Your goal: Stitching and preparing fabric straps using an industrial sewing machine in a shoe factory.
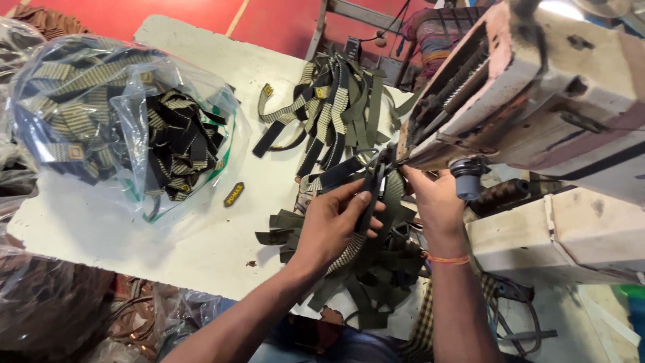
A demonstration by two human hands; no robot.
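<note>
Left hand (pixel 332 225) gripping strap (pixel 371 191) | right hand (pixel 433 202) pinching same strap at sewing machine (pixel 537 94) | strap pile (pixel 336 111) and bag (pixel 121 114) on counter (pixel 195 242)

Bare table (pixel 101 228) lay open along the near edge. A full plastic bag (pixel 114 114) blocked the far left corner, strap heaps (pixel 336 107) crowded the right edge, and the sewing machine (pixel 537 94) walled that side.

Left of the grip, a clear plastic bag (pixel 121 114) stuffed with striped straps sits on the white table (pixel 101 228). A small yellow-lettered label (pixel 234 193) lies nearer. Up beyond the grip, loose striped straps (pixel 336 111) pile together.
</note>
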